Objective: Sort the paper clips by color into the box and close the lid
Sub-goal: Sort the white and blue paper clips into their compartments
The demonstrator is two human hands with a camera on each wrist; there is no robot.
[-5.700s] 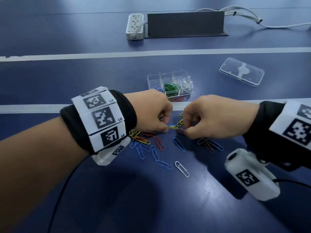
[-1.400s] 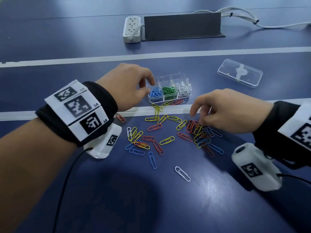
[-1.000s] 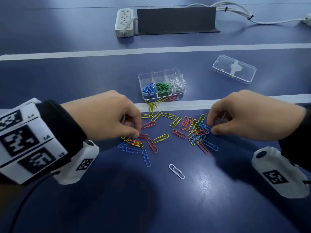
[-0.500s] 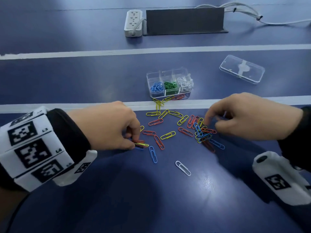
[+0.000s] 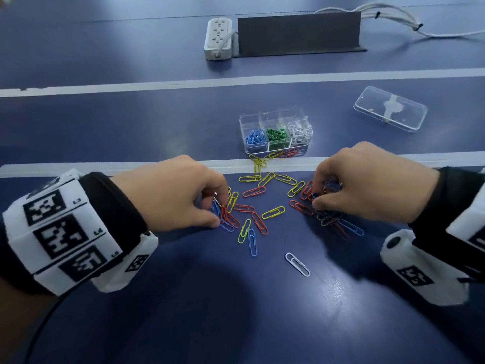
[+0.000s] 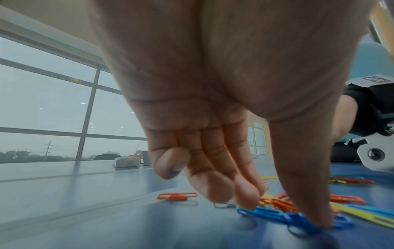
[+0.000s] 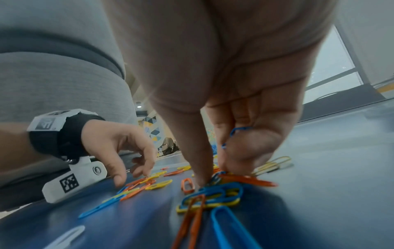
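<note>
Two hands picking through glossy wire paper clips (image 5: 273, 212) just in front of a clear plastic box (image 5: 275, 131).

Left hand (image 5: 173, 190) pinches blue clips; right hand (image 5: 367, 185) grips several — lid (image 5: 390, 109) lies right of the box.

Background stuff: a blue table (image 5: 110, 127) with two pale stripes (image 5: 262, 79) running across it. At the far edge sits a white power strip (image 5: 218, 38), right beside a dark upright panel (image 5: 298, 32). A bundle of whitish cables (image 5: 393, 19) trails off to the right behind that panel. Big windows (image 6: 53, 101) fill the wall past the table, all grey haze outside, with a pylon (image 6: 48, 150) and some trees low down.
</note>
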